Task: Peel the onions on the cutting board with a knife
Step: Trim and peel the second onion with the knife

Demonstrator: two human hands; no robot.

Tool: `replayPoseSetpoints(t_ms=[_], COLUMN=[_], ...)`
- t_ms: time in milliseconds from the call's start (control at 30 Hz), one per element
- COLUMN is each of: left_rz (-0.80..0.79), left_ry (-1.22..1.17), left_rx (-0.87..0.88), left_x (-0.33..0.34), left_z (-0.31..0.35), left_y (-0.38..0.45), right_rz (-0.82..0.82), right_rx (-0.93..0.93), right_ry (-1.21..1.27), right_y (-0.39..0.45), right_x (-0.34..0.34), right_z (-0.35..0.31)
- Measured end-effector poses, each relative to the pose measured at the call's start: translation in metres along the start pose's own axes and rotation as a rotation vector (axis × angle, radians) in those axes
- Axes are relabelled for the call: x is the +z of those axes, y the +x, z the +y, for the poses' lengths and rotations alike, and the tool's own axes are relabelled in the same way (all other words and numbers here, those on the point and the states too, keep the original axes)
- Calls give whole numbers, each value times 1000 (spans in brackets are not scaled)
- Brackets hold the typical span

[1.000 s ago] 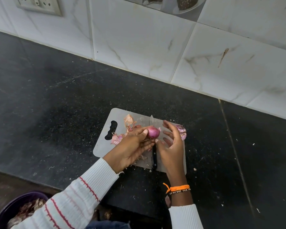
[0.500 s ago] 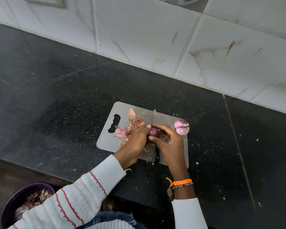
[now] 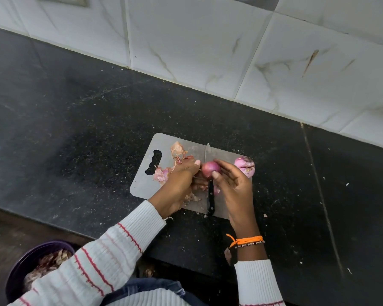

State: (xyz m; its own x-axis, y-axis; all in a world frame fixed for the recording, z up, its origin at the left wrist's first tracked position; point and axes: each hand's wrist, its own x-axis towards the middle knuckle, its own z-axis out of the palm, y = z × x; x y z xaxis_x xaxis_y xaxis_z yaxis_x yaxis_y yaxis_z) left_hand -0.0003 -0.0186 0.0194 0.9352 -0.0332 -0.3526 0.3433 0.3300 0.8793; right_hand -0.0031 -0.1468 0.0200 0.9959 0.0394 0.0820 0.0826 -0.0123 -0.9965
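A small red onion (image 3: 210, 169) is held just above the middle of the grey cutting board (image 3: 146, 186), gripped between both hands. The left hand (image 3: 179, 187) comes in from the lower left, its fingers curled around the onion's left side with the thumb lying along the top, the nail showing pale. The right hand (image 3: 233, 186) closes on the onion from the right, thumb and forefinger pinching its near side while the other fingers curl loosely behind. Neither hand holds the knife (image 3: 210, 191): it lies flat on the board beneath the onion, its black handle pointing toward the person and reaching the board's near edge, its blade running away under the hands with the tip showing beyond them. Two more pink onions (image 3: 244, 165), already bare of their dry skin, sit together at the far right corner of the board, just beside the right hand but apart from it. Loose papery peels (image 3: 178, 151) lie heaped on the left part of the board, near its cut-out handle slot, partly hidden by the left hand. The board rests on a black speckled counter (image 3: 75, 133) dotted with small scraps, backed by white marbled wall tiles (image 3: 186, 40). An orange thread bracelet (image 3: 245, 241) circles the right wrist. At lower left, below the counter edge, a dark purple bowl (image 3: 27, 261) holds more dry peelings.
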Motion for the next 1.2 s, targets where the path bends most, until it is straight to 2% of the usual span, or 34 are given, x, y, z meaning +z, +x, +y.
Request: replayPoseSetpoints(t_ms=[233,433,800,933,1100,1200], left_rz=[-147,-10,147,96,71,48], left_ry=[-84,-12,237,267,179,236], left_rx=[10,90,285,269,290,315], left_x=[4,13,12,9,10,8], left_z=[-1,-6,-9,-8,-2,0], left_y=[1,3,12,15,11,8], right_rz=[100,-14,-5,24,48,76], right_rx=[-40,33,92,115,161,148], right_ry=[-37,1,96,130,218,218], right_y=[3,6,5,6,8,8], right_x=[-3,-8,-3,-5,-3,-4], right_z=[1,5,12,13,11,8])
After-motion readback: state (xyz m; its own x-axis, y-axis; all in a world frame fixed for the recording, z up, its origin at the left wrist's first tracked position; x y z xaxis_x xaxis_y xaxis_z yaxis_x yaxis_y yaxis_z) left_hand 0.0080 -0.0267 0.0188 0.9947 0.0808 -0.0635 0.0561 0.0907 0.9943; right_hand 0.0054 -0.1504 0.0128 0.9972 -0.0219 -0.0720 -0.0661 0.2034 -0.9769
